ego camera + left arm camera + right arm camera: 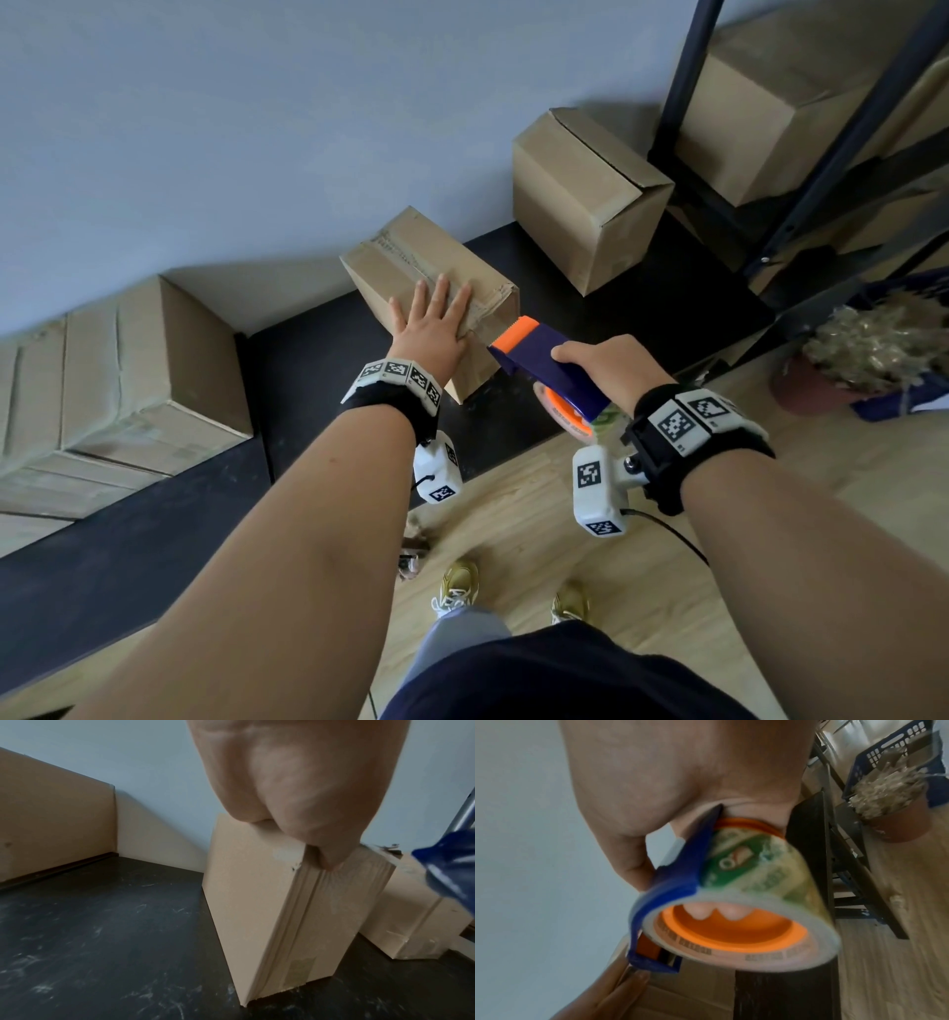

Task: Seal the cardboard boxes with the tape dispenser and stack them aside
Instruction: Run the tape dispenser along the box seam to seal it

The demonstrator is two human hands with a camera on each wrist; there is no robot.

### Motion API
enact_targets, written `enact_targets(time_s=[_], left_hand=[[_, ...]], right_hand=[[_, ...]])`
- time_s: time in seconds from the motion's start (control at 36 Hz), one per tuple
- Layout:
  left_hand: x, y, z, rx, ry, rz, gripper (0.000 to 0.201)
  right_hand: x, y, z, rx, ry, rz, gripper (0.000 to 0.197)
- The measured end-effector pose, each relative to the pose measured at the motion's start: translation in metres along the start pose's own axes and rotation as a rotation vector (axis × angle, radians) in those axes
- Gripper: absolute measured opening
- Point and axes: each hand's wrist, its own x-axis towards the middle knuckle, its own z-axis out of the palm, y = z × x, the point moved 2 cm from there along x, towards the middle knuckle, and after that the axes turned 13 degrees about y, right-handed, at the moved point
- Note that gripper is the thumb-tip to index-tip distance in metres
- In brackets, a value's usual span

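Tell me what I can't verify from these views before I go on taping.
- Whether tape joins the tape dispenser to the box: too fine in the head view, blurred in the right wrist view.
- Seam under the left hand: covered by the palm.
- Right hand fingers: mostly hidden behind the dispenser.

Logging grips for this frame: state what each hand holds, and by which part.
Right hand grips the tape dispenser around its blue body, fingertips inside the roll's core. Left hand holds nothing; it presses flat on the box.

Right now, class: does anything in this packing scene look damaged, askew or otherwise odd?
Yes. The box under the left hand has wrinkled, ragged tape along its top seam. The box behind it sits with one top flap raised, not sealed.
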Motion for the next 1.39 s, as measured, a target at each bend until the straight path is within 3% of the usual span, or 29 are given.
enact_targets(time_s=[0.31,0.44,0.53,0.72,1.28,1.39], left_hand=[[-0.002,-0.001,-0.006,-0.042,-0.06,0.006,0.074],[0.001,-0.002,-0.011,-0.166,-0.091,-0.064,0.073],[0.002,-0.001,-0.009,-0.197,-0.053,-0.093,0.066],[0.0,0.011,0.003,-0.031,0.059,-0.084,0.058],[0.002,0.016,0.008,0.042,0.106,-0.077,0.051],[-0.001,0.018,0.009,0.052,0.113,-0.079,0.051]], right_hand=[[0.01,-0.004,0.023,-0.102,0.007,-0.012,0.038],[0.015,-0.007,0.034,-0.111,0.008,-0.026,0.043],[0.018,-0.01,0.036,-0.146,0.009,-0.026,0.044],[0.022,-0.007,0.04,-0.16,-0.019,-0.035,0.043],[0.024,-0.005,0.046,0.066,-0.008,0.13,0.039],[0.019,0.008,0.057,-0.057,-0.084,0.223,0.046]])
